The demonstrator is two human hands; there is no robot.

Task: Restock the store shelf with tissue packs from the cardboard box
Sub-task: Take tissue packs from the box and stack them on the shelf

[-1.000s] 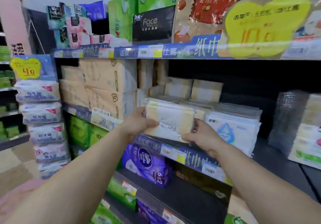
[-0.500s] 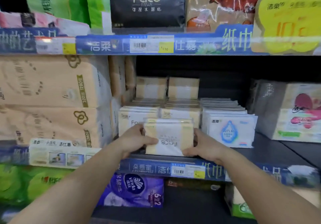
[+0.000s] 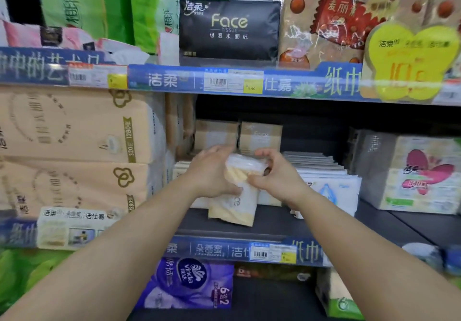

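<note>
Head view shows the tissue pack [image 3: 233,206] standing long-axis upright between both hands, left hand [image 3: 212,171] and right hand [image 3: 275,175] fingers curled onto its top.

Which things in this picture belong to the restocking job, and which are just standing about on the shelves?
Part of the job:
- yellow-and-white tissue pack, held between both hands
- left hand
- right hand
- middle shelf, where the pack is going

Just standing about:
- black Face tissue pack
- purple Vinda pack
- beige roll packs
- yellow price sign
</note>
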